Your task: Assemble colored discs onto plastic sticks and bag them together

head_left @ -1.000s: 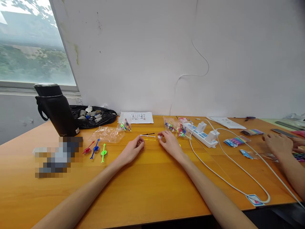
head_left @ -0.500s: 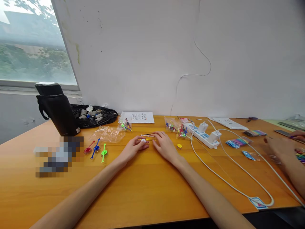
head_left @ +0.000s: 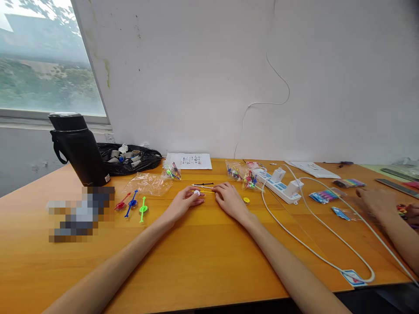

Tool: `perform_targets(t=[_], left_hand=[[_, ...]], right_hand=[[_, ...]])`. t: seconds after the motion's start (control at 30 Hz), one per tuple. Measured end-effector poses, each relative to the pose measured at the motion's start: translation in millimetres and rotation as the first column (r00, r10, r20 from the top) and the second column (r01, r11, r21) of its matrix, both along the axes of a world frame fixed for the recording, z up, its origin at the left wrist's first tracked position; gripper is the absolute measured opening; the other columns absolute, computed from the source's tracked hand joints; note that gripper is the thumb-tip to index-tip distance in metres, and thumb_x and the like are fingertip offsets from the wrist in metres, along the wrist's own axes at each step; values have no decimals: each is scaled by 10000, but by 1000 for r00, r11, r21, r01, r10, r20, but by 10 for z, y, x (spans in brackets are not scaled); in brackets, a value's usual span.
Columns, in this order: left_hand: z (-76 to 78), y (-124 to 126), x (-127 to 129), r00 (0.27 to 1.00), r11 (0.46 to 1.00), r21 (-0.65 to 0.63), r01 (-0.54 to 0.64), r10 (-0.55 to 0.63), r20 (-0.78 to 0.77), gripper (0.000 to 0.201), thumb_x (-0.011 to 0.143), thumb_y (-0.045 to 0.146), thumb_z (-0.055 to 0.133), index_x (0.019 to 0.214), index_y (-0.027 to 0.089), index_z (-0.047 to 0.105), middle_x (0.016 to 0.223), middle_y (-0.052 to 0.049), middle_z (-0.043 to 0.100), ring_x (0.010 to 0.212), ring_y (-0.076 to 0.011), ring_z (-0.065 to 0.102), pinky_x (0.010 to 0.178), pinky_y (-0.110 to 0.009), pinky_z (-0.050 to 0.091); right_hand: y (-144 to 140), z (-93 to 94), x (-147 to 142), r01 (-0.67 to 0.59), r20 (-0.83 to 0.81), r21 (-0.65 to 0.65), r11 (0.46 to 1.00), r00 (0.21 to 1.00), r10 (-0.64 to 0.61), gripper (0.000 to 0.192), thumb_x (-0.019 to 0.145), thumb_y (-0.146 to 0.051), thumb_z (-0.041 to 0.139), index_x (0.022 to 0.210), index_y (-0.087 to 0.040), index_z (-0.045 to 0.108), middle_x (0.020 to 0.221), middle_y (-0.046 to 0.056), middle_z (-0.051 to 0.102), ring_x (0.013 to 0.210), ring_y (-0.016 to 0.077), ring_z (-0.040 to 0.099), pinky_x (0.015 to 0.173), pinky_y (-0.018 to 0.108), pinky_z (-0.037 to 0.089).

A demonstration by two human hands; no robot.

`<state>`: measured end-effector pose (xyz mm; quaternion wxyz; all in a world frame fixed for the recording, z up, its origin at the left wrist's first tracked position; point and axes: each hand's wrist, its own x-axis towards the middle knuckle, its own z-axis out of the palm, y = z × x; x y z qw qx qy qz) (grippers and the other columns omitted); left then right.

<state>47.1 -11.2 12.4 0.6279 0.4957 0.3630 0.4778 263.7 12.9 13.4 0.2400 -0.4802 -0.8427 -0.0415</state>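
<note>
Far L: black flask [head_left: 78, 148] stands upright at the table's back edge by the window, clear of the work area. Behind it a black bag [head_left: 131, 158] lies open, mouth up – holds grey and white small parts, kind not readable. Blurred patch in front of the flask, contents not legible.

L of centre: three assembled spinner sticks – red [head_left: 120, 203], blue [head_left: 131, 203], green [head_left: 142, 209] – lie side by side, apart from the loose stock, so likely set aside as done pieces. An empty-looking clear bag [head_left: 148, 183] lies flat just behind them; a smaller clear bag [head_left: 172, 172] w/ coloured sticks lies near a printed sheet [head_left: 189, 161].

Centre: left hand [head_left: 182, 204] rests on the table [head_left: 203, 253], thumb and forefinger closed on a small white disc [head_left: 197, 192]. Right hand [head_left: 230, 199] is palm down, fingertips pinching the end of a thin yellow stick [head_left: 204, 191] that lies on the wood between both hands, touching the disc – held low, prob. for steadiness. A white stick [head_left: 202, 186] and a black stick [head_left: 204, 184] lie just behind. A yellow disc [head_left: 246, 200] sits loose just R of the right hand.

R: clear bag [head_left: 242, 174] of mixed coloured parts, within reach. Power strip [head_left: 278, 183] w/ adapters, white cable [head_left: 314, 244] looping to the front edge. Far R – another person's hand [head_left: 376, 200] over coloured packets [head_left: 324, 195]; blurred.
</note>
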Motion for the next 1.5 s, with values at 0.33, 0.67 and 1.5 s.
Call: perform_targets(t=[0.33, 0.67, 1.5], left_hand=[[-42, 32, -15, 1000, 1000, -2, -3, 3, 17, 342, 847, 382, 716, 1049, 149, 566, 1154, -169, 703, 940, -214, 736, 1073, -454, 469], [-21, 25, -21, 1000, 1000, -13, -19, 19, 24, 345, 855, 379, 711, 1056, 135, 575, 1199, -184, 690, 949, -224, 737, 1084, -457, 464], [-19, 58, -27, 995, 997, 67, -43, 37, 91, 399, 867, 336, 709, 1229, 179, 648, 1324, -106, 652, 1104, -205, 673, 1120, -396, 440]], right_hand=[[9, -35, -39, -39, -55, -28, 999, 998, 37, 293, 945, -129, 487, 1157, -176, 683, 1169, 71, 694, 1119, 220, 541, 968, 366, 417], [-3, -3, -71, -89, -172, -71, 993, 982, 76, 293, 942, -130, 486, 1125, -201, 705, 1152, 65, 699, 1125, 213, 552, 998, 381, 418], [-55, 80, -232, -311, -876, -249, 917, 476, -77, 251, 703, -370, 788, 787, -182, 644, 794, 26, 679, 757, 172, 632, 765, 306, 513]])
